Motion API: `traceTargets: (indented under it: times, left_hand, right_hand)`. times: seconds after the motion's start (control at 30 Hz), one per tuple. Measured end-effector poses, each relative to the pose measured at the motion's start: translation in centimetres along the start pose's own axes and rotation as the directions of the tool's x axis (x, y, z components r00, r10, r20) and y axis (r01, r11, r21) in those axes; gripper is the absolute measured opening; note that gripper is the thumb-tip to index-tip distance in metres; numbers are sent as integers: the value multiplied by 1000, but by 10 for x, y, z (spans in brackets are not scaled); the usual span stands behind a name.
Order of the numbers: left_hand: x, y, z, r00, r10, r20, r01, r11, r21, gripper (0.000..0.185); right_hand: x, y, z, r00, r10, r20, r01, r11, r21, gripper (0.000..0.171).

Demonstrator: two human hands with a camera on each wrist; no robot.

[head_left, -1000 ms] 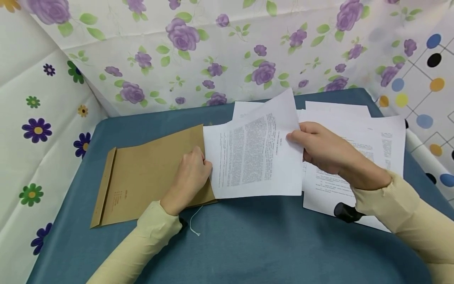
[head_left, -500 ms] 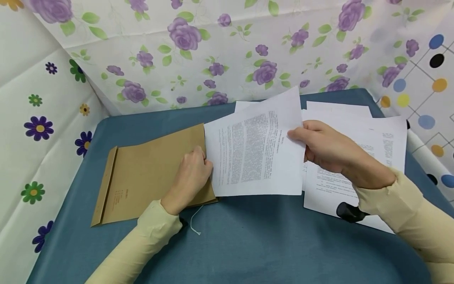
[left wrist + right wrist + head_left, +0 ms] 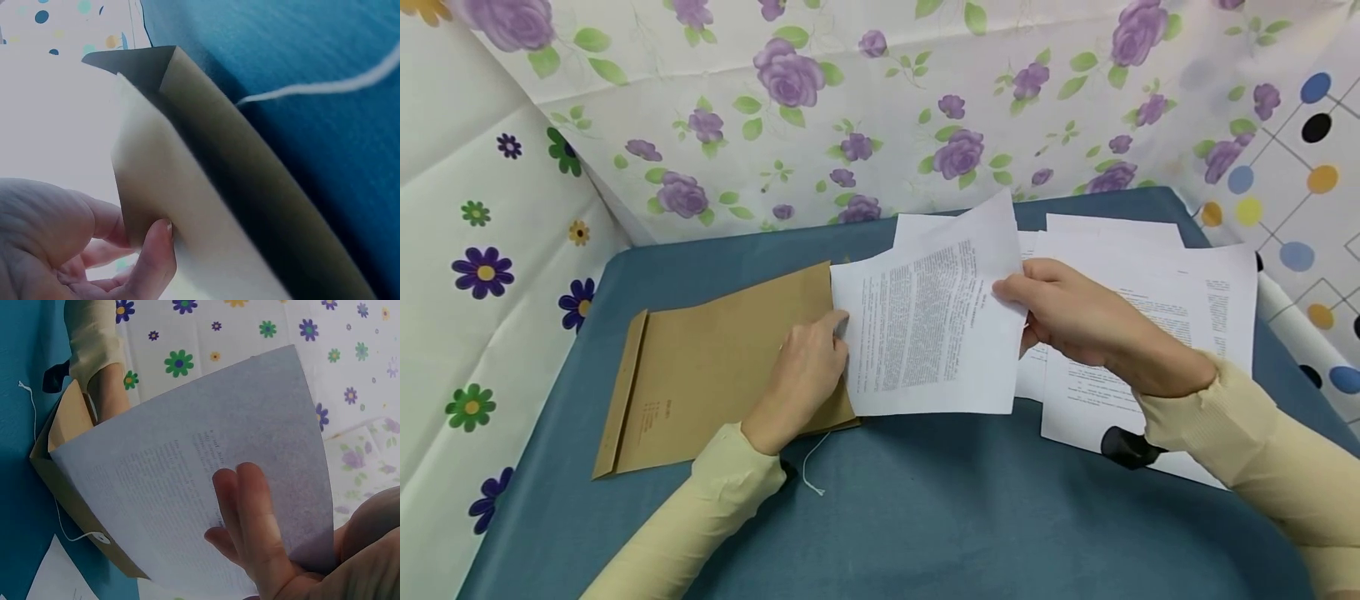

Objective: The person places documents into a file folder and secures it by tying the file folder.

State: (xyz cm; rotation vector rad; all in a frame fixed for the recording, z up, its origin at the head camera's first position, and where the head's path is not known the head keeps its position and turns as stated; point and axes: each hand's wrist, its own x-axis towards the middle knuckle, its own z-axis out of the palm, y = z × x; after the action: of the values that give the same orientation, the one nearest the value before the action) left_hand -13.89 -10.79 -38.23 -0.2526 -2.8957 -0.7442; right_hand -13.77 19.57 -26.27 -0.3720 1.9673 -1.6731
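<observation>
At table centre: printed sheet (image 3: 936, 329), pinched at its 3 o'clock edge by the right hand (image 3: 1078, 321), thumb on top and fingers beneath, its 9 o'clock edge meeting the mouth of the brown envelope (image 3: 722, 367), seemingly lined up to slide in. Left hand (image 3: 805, 371) grips the envelope's upper flap at that mouth, fingers curled under, lifting it to keep the opening wide. At 3 o'clock, loose papers (image 3: 1150, 283) on the blue table (image 3: 925, 517); flowered cloth walls (image 3: 850, 100) at 12.
</observation>
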Motion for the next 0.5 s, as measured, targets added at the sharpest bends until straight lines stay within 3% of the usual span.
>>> traceTargets:
  times: [0.23,0.5]
  left_hand:
    - [-1,1,0,999,40,10,-41,991,127,37]
    - [0,2,1,1000,30,9,-31,989,144,34]
  right_hand:
    - [-2,-2,-1,1000,25,-1,-25,1000,-17,42]
    - [6,1,-9,998,31,59,-29,999,-35,41]
